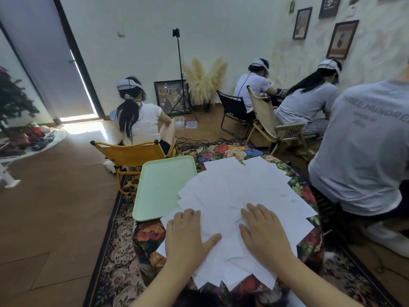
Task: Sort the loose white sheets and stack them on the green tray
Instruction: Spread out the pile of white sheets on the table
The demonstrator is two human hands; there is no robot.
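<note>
On the small table draped in a dark floral cloth (152,234), a wide fan of loose white paper sheets (243,191) is lying spread out, overlapping like cards and radiating away from the person towards the far edge. Both hands are resting flat on the near part of this fan: the left hand (188,235) is pressing down with fingers straight and thumb splayed to the right, and the right hand (263,231) is doing the same just beside it, fingers pointing forward. Neither hand is gripping or pinching anything — palms and fingers are only lying on the paper.

The pale green rectangular plastic tray (163,187) with rounded corners and a low raised rim is sitting to the left of the sheets, its long axis running away from the person, and a few sheet corners are overlapping its right rim. Nothing is stacked in it yet, so the task looks to be near its beginning.

That leftward offset is what the coming move depends on, by my judgement: the left hand is the nearer one to the tray, while gathering the fan will probably need both hands drawing inwards first. Thin, smooth and limp, the sheets are likely to slide over one another and over the cloth — squaring them may take care
</note>
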